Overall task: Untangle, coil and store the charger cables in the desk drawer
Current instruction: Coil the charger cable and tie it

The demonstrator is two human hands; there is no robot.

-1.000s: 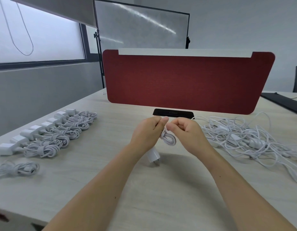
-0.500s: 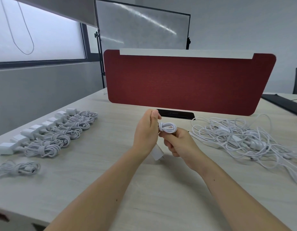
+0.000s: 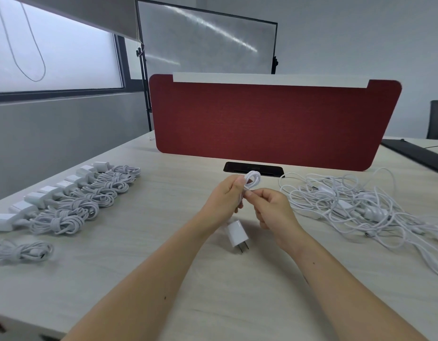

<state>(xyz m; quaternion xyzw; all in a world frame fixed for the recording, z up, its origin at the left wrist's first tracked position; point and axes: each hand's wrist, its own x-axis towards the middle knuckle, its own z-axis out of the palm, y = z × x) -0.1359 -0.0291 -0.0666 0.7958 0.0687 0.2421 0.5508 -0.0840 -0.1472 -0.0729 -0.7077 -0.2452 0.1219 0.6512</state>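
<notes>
Above the desk (image 3: 139, 279), at its middle, the left hand (image 3: 226, 193) grips a small coiled cable (image 3: 252, 179) while the right hand (image 3: 272, 207) pinches a strand just beneath the coil. Its white plug (image 3: 236, 233) hangs below both hands. Coiled chargers (image 3: 72, 200) lie in a row at left; a tangled pile (image 3: 355, 205) sprawls at right.

Left hand (image 3: 226, 194) and right hand (image 3: 270, 206) hold coiled cable (image 3: 251, 181), adapter (image 3: 236, 233) dangling; tangled cables (image 3: 355, 205) on bench (image 3: 163, 254).
</notes>
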